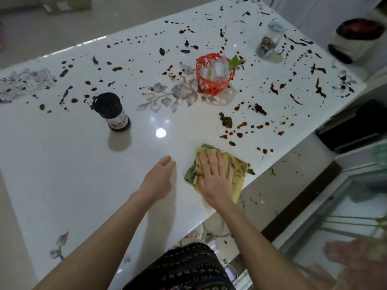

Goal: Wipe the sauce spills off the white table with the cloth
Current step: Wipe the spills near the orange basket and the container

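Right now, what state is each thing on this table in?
right hand: fingers straight, pressing the cloth
cloth: bunched, flat under that hand
left hand: open, holding nothing
white table: near part clean
sauce spills: unwiped across the far part
dark jar: upright, lid on
orange basket: upright, packets inside
glass jar: upright

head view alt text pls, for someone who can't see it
A person's right hand presses a yellow-green cloth flat on a white table near its right edge, with the open left hand beside it. Dark and red sauce spills dot the far half around a black-lidded jar, an orange basket and a glass jar.
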A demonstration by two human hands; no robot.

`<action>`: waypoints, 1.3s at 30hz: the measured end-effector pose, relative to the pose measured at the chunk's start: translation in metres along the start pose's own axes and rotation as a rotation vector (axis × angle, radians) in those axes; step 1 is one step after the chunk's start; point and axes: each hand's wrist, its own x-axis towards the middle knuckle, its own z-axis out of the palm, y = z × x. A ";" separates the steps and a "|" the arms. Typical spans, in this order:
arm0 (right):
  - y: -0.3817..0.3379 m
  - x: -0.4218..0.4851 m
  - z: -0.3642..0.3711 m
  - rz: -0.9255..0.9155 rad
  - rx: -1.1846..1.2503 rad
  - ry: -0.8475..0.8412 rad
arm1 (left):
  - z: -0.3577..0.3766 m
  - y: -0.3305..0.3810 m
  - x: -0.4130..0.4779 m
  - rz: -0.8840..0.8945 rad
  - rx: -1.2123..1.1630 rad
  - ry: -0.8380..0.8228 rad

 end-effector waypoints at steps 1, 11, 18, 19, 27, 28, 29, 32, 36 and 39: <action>-0.006 -0.015 0.004 -0.014 0.001 -0.004 | 0.000 -0.001 0.001 0.008 0.003 0.005; 0.031 0.012 -0.016 0.014 -0.067 -0.105 | -0.001 -0.007 0.003 0.035 0.000 -0.004; 0.021 -0.026 -0.006 -0.015 -0.006 -0.051 | 0.002 -0.009 0.003 0.034 0.015 -0.002; 0.031 -0.021 -0.007 -0.032 -0.008 -0.057 | 0.001 -0.008 0.003 0.037 0.013 -0.002; 0.051 0.013 -0.031 0.094 0.004 -0.185 | -0.004 -0.002 -0.002 0.028 0.007 -0.026; 0.048 0.006 -0.029 0.079 0.013 -0.185 | -0.003 -0.002 -0.002 0.017 0.007 -0.014; 0.045 -0.002 -0.027 0.059 0.021 -0.182 | -0.001 -0.001 -0.002 0.006 0.007 -0.004; 0.050 -0.016 -0.021 -0.012 0.040 -0.165 | 0.009 0.001 -0.002 -0.065 -0.042 0.041; 0.085 0.006 -0.025 -0.118 -0.012 -0.138 | 0.015 0.030 -0.003 -0.192 -0.092 0.109; 0.112 0.034 -0.034 -0.119 -0.042 -0.142 | 0.015 0.056 -0.003 -0.276 -0.116 0.168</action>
